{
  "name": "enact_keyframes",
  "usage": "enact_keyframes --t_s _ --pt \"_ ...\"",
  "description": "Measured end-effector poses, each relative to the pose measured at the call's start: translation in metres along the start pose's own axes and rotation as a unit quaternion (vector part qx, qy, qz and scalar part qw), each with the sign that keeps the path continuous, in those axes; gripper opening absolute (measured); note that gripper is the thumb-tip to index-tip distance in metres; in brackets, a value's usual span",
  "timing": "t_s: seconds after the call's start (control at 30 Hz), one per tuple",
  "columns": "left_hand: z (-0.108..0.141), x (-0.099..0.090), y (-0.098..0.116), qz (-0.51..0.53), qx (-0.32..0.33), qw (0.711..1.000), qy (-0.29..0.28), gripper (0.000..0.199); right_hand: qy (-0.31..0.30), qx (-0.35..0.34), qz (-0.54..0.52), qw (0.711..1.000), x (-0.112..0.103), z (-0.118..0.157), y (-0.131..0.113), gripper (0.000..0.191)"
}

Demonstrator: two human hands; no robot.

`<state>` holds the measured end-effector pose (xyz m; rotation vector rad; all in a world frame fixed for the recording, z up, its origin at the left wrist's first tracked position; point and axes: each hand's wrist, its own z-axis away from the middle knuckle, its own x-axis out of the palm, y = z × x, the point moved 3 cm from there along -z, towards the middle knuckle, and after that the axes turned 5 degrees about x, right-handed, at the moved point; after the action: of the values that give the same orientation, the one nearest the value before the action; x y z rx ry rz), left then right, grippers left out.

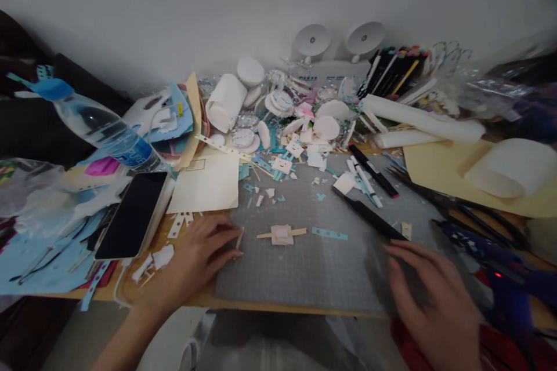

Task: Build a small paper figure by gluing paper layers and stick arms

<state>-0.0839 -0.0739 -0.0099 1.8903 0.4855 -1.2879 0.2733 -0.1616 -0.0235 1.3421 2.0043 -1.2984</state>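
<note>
My left hand (204, 246) is at the left edge of the grey cutting mat (261, 284), its thumb and index finger pinching a small tan strip (239, 237) by its ends. On the mat to its right lies a small cream paper square (282, 235) fixed across a thin tan strip. A dotted light-blue paper strip (329, 233) rests beside it. My right hand (429, 290), blurred, hovers over the right side of the mat with fingers apart. By its fingertips lies a slim black tool (369, 214), whose kind I cannot make out.
Small smiling paper figures (282, 165), scraps and white discs pile up at the back. Pens (374, 171) lie right of them. A phone (133, 214) and a water bottle (108, 127) are at left. A blue glue gun (487, 261) with a red light is at right.
</note>
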Motion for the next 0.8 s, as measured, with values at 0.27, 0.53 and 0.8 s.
enact_keyframes --t_s 0.27,0.53,0.8 --pt "-0.005 -0.002 0.030 -0.028 -0.010 0.999 0.020 0.017 -0.091 -0.104 -0.070 0.988 0.038 -0.025 -0.057 0.024" --pt "-0.056 0.023 0.060 0.020 -0.019 0.999 -0.045 0.024 -0.007 -0.020 0.088 0.996 0.026 -0.028 -0.004 0.028" --pt "-0.068 0.033 0.064 0.110 -0.064 0.989 -0.070 0.008 -0.021 -0.038 0.107 0.993 0.028 -0.028 0.021 0.026"
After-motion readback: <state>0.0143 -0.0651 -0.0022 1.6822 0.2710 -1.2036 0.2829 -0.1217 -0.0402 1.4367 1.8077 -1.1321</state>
